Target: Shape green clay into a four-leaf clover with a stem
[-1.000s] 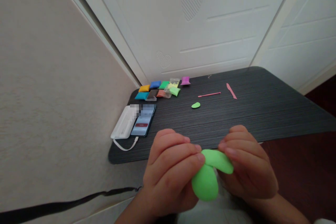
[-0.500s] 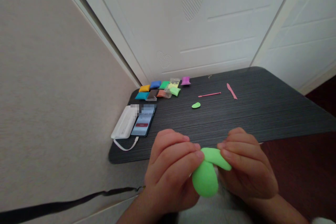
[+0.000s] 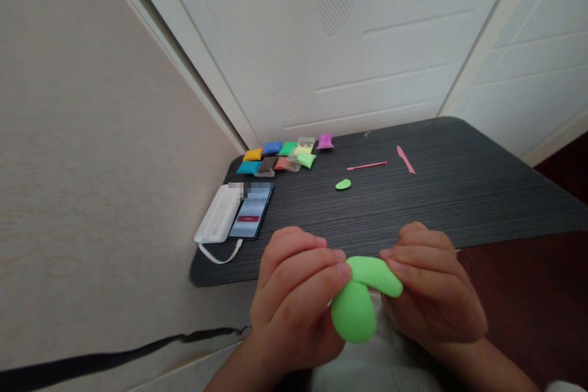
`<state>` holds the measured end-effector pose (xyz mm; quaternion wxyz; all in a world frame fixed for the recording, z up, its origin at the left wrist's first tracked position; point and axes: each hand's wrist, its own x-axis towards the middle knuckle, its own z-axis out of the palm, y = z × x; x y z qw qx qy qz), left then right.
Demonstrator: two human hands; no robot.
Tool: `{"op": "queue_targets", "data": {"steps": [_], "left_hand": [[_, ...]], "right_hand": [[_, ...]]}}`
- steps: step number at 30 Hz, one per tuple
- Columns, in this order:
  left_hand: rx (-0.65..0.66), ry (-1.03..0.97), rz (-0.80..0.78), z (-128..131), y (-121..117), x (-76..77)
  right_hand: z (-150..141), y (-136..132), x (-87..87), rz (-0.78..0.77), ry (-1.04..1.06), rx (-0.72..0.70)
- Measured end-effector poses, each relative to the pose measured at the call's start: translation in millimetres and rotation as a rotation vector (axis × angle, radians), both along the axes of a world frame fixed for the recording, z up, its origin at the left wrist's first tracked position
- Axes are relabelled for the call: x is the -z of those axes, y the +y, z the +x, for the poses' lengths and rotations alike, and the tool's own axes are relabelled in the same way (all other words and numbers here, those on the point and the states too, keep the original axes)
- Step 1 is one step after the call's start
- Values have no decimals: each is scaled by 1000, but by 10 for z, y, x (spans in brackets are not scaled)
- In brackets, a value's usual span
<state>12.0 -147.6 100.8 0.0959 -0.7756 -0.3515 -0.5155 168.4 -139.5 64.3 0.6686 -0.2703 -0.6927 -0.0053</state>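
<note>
Both hands hold one lump of bright green clay just in front of the near edge of a dark table. My left hand is closed, its fingers pinching the clay's left side. My right hand is closed too, fingertips pressing the upper right flap. The clay is bent into two lobes, one hanging down, one folded toward the right hand.
On the table lie a small green clay piece, a pink stick tool, a pink knife tool, several coloured clay packets, a phone and a white power bank with cable. White door panels stand behind.
The hands shifted slightly left and up with the clay. The lower lobe swung a little to the left and the upper flap flattened.
</note>
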Motion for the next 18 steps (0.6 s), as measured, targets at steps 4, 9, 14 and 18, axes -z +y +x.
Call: {"op": "queue_targets", "data": {"steps": [4, 9, 14, 18], "left_hand": [[51, -54, 79, 12, 24, -4], [24, -71, 98, 23, 44, 16], [1, -81, 98, 28, 44, 32], [17, -74, 101, 31, 45, 20]], "right_hand": [[-21, 19, -25, -2, 11, -1], [-40, 42, -18, 13, 86, 24], [-20, 34, -13, -16, 42, -14], [-30, 35, -15, -14, 41, -1]]}}
